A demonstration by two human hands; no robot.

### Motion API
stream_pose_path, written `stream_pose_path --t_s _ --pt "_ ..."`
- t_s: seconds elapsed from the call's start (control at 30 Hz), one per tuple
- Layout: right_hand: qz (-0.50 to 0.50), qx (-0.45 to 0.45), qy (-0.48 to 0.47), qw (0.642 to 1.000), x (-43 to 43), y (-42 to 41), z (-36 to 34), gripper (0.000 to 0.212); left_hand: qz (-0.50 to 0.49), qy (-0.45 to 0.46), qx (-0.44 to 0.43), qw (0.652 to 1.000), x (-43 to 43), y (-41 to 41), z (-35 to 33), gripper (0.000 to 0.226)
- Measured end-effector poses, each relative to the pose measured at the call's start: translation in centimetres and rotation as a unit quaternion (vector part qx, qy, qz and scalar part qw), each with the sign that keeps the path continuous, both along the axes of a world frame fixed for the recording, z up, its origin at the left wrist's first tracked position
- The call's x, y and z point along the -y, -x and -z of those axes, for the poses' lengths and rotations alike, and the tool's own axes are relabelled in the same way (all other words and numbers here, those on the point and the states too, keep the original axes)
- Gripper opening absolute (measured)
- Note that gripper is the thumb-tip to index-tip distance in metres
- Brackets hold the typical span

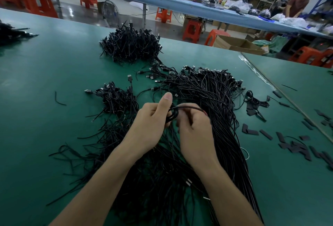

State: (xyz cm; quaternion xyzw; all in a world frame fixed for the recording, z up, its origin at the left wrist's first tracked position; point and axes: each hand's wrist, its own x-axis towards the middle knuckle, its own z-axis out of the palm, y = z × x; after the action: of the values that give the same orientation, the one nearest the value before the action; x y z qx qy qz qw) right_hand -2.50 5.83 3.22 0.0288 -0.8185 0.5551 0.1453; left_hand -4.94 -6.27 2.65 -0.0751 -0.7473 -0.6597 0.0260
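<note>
Cable looped dead centre, just over the loose pile. It looks light, limp and springy, so pinch it at the coil. Left hand grips the loops, and right hand fingers curl round the tail. Bundles sit at ten o'clock on the table.

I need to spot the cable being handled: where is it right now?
In the head view, centre: the cable loops between the left hand and right hand, above the loose cables on the green table.
</note>
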Motion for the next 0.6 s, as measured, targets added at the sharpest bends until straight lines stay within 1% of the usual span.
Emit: stream_pose_path --t_s 0.07,0.13,0.23,0.3,0.37,0.43,0.53,0.6 --pt "-0.009 -0.036 0.073 0.997 0.0 0.1 -0.5 0.024 0.021 -0.003 -0.015 1.000 -0.1 -0.2 -0.2 0.075" --pt "-0.027 -0.058 0.109 0.992 -0.1 0.1 -0.9 0.024 0.044 -0.009 -0.029 0.999 -0.2 -0.5 -0.4 0.072" --pt "-0.057 -0.038 0.115 0.991 -0.6 0.4 -1.1 0.021 0.052 -0.030 -0.039 0.997 -0.1 -0.4 -0.7 0.050" --pt "-0.099 -0.015 0.121 0.988 -0.9 0.5 -1.3 0.034 0.060 -0.029 -0.043 0.997 0.1 -0.2 -0.6 0.042" --pt "-0.142 -0.005 0.126 0.982 -1.1 0.4 -1.6 0.043 0.069 -0.021 -0.055 0.996 0.2 -0.1 -0.5 0.041" --pt "-0.142 0.001 0.116 0.983 -1.2 0.2 -1.7 0.038 0.057 -0.020 -0.063 0.996 0.1 -0.1 -0.4 0.043" --pt "-0.089 0.019 0.083 0.992 -1.6 0.2 -1.1 0.021 0.038 -0.059 -0.057 0.996 0.1 -0.4 -0.8 0.046" --pt "-0.066 0.037 0.059 0.995 -1.7 0.1 -0.8 0.014 0.025 -0.068 -0.052 0.996 0.0 -0.4 -0.7 0.048"
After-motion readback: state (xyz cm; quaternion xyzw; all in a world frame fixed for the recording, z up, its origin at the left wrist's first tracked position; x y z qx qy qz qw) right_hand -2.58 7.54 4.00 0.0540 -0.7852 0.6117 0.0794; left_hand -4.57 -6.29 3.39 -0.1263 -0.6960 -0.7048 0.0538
